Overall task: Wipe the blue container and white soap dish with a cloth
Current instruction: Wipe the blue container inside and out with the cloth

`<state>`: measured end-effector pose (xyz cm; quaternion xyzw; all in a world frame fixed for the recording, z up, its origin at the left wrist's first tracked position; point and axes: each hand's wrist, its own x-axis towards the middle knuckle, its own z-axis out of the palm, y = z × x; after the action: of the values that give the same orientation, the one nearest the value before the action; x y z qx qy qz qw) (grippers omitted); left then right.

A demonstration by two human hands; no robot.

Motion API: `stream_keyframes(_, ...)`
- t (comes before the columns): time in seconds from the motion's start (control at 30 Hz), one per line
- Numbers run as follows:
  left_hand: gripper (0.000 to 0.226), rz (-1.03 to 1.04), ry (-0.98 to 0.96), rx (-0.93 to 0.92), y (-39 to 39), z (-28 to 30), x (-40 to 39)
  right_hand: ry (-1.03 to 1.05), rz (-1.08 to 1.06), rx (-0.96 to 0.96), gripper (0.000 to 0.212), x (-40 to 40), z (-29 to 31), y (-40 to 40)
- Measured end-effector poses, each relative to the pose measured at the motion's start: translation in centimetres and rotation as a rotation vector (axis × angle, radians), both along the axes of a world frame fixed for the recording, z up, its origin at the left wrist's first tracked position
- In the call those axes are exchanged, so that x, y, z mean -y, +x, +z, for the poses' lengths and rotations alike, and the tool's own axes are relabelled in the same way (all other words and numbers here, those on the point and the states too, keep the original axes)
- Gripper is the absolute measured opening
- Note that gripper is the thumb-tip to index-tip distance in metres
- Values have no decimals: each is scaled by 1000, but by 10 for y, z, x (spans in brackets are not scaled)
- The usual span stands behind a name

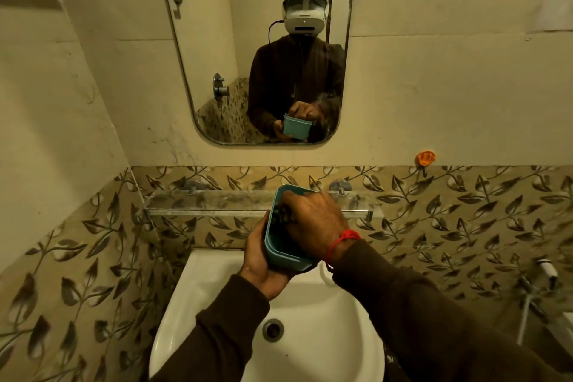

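Observation:
The blue container point(280, 253), a rounded rectangular tub, is held tilted above the sink with its opening toward me. My left hand point(260, 263) cups its left side and underside. My right hand point(313, 225) reaches into the opening and presses a dark cloth point(282, 214) against the inner far wall; most of the cloth is hidden by my fingers. A red thread circles my right wrist. No white soap dish is in view.
A white sink point(217, 304) with a metal drain point(273, 329) lies below my hands. A glass shelf point(204, 203) runs along the leaf-patterned tiles behind the container. A mirror point(217, 40) hangs above, an orange hook point(425, 158) to its right, and a tap point(547, 270) at far right.

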<state>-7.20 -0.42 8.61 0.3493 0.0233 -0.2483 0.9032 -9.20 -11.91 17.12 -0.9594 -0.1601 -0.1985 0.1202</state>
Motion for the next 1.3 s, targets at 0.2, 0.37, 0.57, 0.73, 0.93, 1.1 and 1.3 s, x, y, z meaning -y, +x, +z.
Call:
stream_keyframes(0.2,51,-11,-54,74,4,11,-16,31,386,-261,25,-1,8,-18)
stream_keyframes(0.37,50,-3,-31,46,1,17,-7,57,283,-271,22,7,17,-13)
stream_keyframes(0.57,45,-64,-80,85,-4,24,2,-61,-168,56,46,10,18,10)
stream_keyframes(0.73,47,8,-63,88,-4,23,5,274,-218,31,29,6,9,8)
stream_keyframes(0.93,54,22,-111,70,4,31,-2,462,213,-96,17,10,22,-16)
stream_keyframes(1.1,49,-29,-90,94,-7,33,6,557,-67,-2,19,13,32,-6)
stream_keyframes(1.3,49,-37,-119,139,-8,33,9,486,65,73,21,12,32,-17)
